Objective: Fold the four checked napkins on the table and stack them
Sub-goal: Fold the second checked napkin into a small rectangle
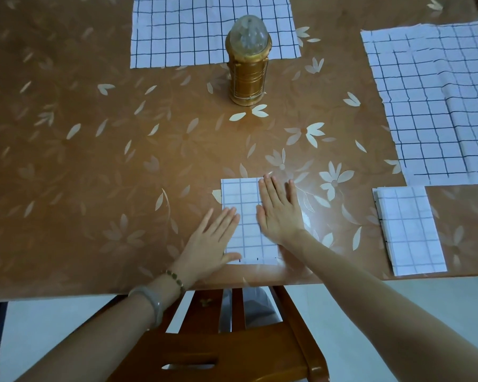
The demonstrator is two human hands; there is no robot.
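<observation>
Floral worktop (116, 166): left grip (213, 239) and right grip (279, 213) press flat, uncurled, on folded napkin (242, 198); finished napkin (411, 230) lies right of right grip, long axes parallel.

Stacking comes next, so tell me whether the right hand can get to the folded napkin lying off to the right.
Probably yes: only bare table lies between the right hand and that folded napkin.

Two folded napkins (246, 194) (410, 230), two spread napkins (182, 31) (436, 106)
</observation>
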